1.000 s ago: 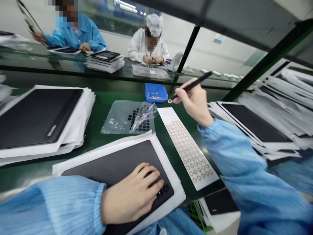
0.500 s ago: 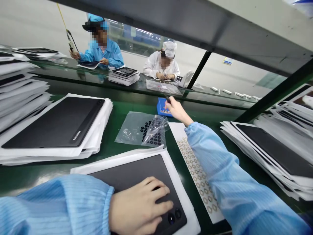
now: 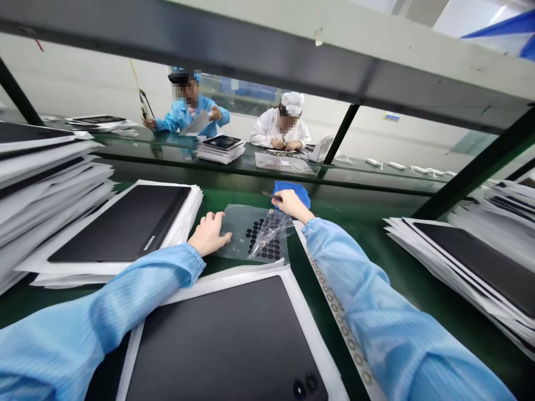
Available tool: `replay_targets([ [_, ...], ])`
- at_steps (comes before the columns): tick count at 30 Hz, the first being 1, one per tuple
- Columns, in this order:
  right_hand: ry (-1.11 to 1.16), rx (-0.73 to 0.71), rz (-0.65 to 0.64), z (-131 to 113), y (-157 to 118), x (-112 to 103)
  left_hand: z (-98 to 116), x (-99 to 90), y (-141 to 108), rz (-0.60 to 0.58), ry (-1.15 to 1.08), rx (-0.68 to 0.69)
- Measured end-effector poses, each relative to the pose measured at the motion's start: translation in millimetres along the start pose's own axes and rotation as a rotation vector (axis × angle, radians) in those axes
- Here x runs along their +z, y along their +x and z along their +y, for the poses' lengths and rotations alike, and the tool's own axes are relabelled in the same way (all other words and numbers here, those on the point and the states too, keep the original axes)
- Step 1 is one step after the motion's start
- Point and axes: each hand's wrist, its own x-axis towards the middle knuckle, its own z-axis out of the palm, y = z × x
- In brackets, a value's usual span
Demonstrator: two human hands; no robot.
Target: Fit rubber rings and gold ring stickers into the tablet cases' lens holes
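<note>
My right hand (image 3: pixel 292 204) pinches dark tweezers (image 3: pixel 271 196), which point left in front of a blue box (image 3: pixel 298 192). Fingers spread, my left hand (image 3: pixel 209 233) is at the left edge of a clear plastic bag (image 3: pixel 234 220) that covers rows of black rings (image 3: pixel 256 233); whether it touches the bag I cannot tell. Close to me, a dark tablet (image 3: pixel 225 334) with two round lenses at its lower right corner lies back up on white sheets (image 3: pixel 288 273). A white strip of tan rings (image 3: pixel 334 303) runs partly under my right sleeve.
Tablets on white sheets (image 3: pixel 125 223) are stacked at left, beside a taller pile (image 3: pixel 50 206). Another stack (image 3: pixel 472 267) stands at right. A shelf (image 3: pixel 267 61) crosses overhead on slanted posts. Across the bench sit two co-workers (image 3: pixel 194 111), one in blue, one in white.
My left hand has left the tablet and moved forward to the plastic bag. The right hand has drawn slightly toward the bag with the tweezers. My view has shifted; the co-worker in blue lifts a sheet.
</note>
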Motion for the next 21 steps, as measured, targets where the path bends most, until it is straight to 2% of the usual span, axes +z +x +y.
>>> replay_targets([
  [5, -0.064, 0.013, -0.119, -2.6, 5.1, 11.4, 2.1, -1.6, 0.5, -0.055, 0.024, -0.152],
  [8, -0.084, 0.053, -0.124, -3.4, 2.2, 14.0, 2.9, -4.0, 3.0, -0.100, -0.007, -0.192],
  [11, -0.085, 0.112, -0.052, 2.2, 2.5, 4.2, 2.0, -5.5, 6.3, -0.146, -0.052, -0.214],
  [16, -0.088, 0.298, 0.142, 14.0, 0.7, -22.6, 1.2, -5.4, 9.9, -0.184, -0.136, -0.266],
  [19, -0.062, 0.347, 0.178, 11.5, -9.0, -30.5, -0.1, -3.9, 11.4, -0.173, -0.207, -0.297],
  [21, -0.030, 0.339, 0.154, 4.8, -18.7, -30.3, -1.6, -2.7, 12.4, -0.156, -0.277, -0.319],
])
